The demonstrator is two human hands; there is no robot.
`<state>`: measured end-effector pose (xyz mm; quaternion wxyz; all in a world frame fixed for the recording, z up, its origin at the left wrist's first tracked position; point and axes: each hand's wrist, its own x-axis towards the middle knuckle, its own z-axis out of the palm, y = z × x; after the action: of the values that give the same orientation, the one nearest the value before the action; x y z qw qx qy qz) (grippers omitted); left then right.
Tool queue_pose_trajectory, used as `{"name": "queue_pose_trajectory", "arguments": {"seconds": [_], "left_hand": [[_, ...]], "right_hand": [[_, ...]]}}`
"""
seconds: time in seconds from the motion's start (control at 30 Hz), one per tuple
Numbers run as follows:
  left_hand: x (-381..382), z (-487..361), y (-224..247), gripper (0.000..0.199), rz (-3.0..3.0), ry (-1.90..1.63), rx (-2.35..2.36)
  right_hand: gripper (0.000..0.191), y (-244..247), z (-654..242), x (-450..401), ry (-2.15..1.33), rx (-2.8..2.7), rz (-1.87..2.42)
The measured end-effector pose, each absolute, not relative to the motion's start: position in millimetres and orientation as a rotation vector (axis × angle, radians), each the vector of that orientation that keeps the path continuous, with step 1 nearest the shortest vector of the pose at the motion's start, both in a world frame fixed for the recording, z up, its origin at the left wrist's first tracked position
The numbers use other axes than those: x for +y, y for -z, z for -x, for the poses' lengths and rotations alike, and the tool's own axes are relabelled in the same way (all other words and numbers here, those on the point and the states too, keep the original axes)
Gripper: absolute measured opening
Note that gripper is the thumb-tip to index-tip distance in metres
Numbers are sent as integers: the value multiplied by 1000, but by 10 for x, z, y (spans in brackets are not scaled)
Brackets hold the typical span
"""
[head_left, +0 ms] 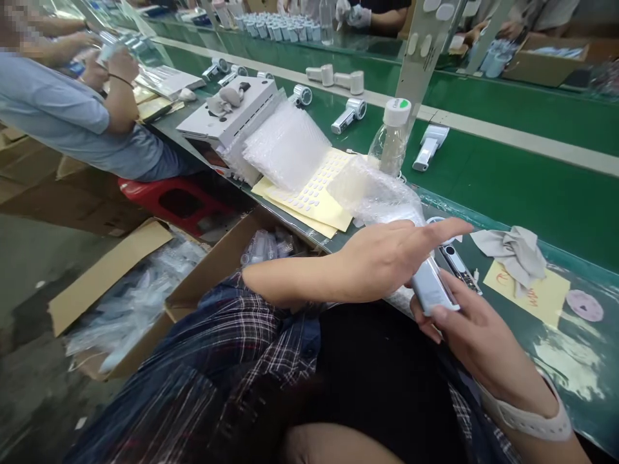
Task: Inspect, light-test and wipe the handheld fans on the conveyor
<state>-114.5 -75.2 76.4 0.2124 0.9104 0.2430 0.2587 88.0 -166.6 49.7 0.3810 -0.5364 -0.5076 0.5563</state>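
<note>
A pale blue handheld fan (432,287) is held over the table edge in front of me, tilted, its upper part mostly covered by my left hand. My right hand (476,322), with a white watch on the wrist, is closed round its lower end. Across the fan's middle lies my left hand (382,261), its index finger stretched out to the right and its other fingers partly hidden against the fan. Just beyond my left hand is a clear bubble-wrap bag (372,190). Beside the fan, a dark-fronted device part (457,263) rests on the table.
Several similar fans, one of them here (349,116), lie on the green conveyor (503,154). Bubble bags (290,145), yellow sticker sheets (316,193), a bottle (394,135) and a grey cloth (515,254) surround my place. An open carton (109,277) stands lower left; a co-worker (62,109) sits left.
</note>
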Motion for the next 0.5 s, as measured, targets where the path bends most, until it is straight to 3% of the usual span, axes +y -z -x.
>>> {"name": "queue_pose_trajectory", "arguments": {"seconds": [0.17,0.3,0.37,0.43,0.5], "left_hand": [[-764,1436,-1176,52,-2021,-864,442],[-593,2294,-1474,52,-2101,-1288,727],[-500,2872,-1620,61,-2220,-1099,1003],[-456,3296,-1723,47,-2411,-791,1192],[-468,3348,-1736,40,-2494,-979,1331]], "right_hand": [[72,-861,-611,-1648,-771,-1867,1231],[61,-868,-844,-1752,-404,-2111,899],[47,-776,-1169,-1761,-288,-2061,1076],[39,-640,-1512,-1661,-151,-1868,1486],[43,-469,-1743,-1463,-137,-1771,1802]]}}
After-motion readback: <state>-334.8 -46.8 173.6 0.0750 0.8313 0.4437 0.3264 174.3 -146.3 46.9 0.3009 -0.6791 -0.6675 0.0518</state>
